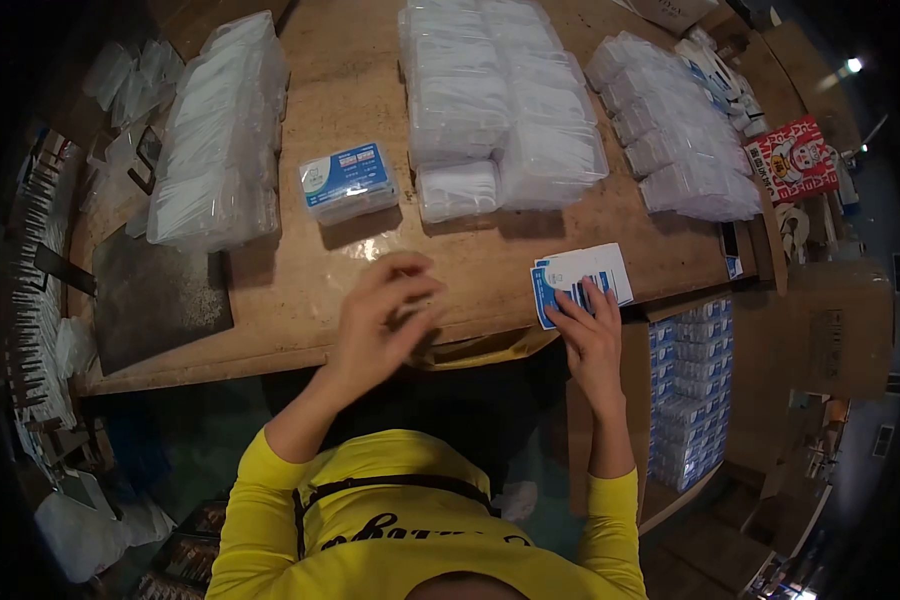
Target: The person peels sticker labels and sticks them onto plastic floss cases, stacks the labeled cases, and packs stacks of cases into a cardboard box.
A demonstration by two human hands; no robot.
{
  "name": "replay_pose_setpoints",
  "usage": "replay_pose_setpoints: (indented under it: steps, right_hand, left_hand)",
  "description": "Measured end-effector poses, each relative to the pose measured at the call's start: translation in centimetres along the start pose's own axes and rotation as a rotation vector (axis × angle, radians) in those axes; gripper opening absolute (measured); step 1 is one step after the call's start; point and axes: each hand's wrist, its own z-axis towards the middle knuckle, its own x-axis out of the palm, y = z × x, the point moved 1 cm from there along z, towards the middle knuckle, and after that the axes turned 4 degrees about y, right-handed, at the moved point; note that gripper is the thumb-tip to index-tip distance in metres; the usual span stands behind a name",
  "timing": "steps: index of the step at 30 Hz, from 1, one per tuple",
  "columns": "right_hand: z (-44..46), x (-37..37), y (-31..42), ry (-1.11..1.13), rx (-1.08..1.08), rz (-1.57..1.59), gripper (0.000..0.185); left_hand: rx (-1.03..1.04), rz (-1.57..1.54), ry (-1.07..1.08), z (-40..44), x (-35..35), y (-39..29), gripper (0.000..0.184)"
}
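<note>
My left hand [382, 318] is above the front part of the wooden table, fingers loosely bent and apart, with nothing visible in it. Beyond it sits a clear plastic box [352, 205] with a blue and white card [346, 172] on its top. At the table's front edge on the right, my right hand [594, 338] has its fingers on the blue and white cards [558, 272], which lie in a small fanned stack. The fingertips press on the top card, partly covering its print.
Rows of clear boxes with white contents stand at left [215, 140], middle [505, 100] and right [675, 130]. A dark flat plate [160, 300] lies front left. Below the right edge, an open carton [610, 440] contains stacked blue-labelled boxes [692, 400]. A red printed packet [794, 160] is far right.
</note>
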Motion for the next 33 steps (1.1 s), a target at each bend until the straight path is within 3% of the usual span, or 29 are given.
replay_pose_setpoints:
  steps: [1,3,6,10,16,18,22,28,33]
  right_hand:
    - [0.0,-0.1,0.1,0.0,-0.018,-0.003,0.034]
    - [0.2,-0.4,0.3,-0.001,-0.024,-0.001,0.032]
    - [0.5,-0.8,1.8,-0.029,-0.01,0.027,0.03]
    - [1.0,-1.6,5.1,-0.121,-0.113,0.061,0.028]
    - [1.8,-1.1,7.2,-0.107,-0.1,0.36,0.033]
    - [1.8,-1.8,8.1,-0.098,0.012,0.619,0.032]
    - [1.5,-1.3,7.9,-0.15,-0.039,0.597,0.023]
    - [1.0,-2.0,7.2,-0.103,-0.136,0.519,0.018]
    - [-1.3,-2.8,4.6,0.115,0.29,0.805,0.01]
  left_hand:
    - [-0.128,-0.265,0.121,-0.7,1.6,0.4,0.019]
    - [-0.264,-0.498,0.282,-1.6,4.2,1.4,0.017]
    - [-0.689,-0.78,0.517,-2.1,6.7,1.5,0.018]
    - [-0.76,-1.099,0.395,-2.6,7.6,0.2,0.019]
    - [-0.568,-1.0,0.261,-3.1,6.2,0.4,0.016]
    - [-0.397,-0.789,0.204,-3.0,5.7,-0.2,0.013]
    - [0.045,-0.228,0.15,-2.2,4.8,-1.6,0.011]
    - [0.068,-0.062,0.206,-2.4,5.0,-2.5,0.012]
    - [-0.005,0.069,0.292,-4.9,6.7,0.1,0.006]
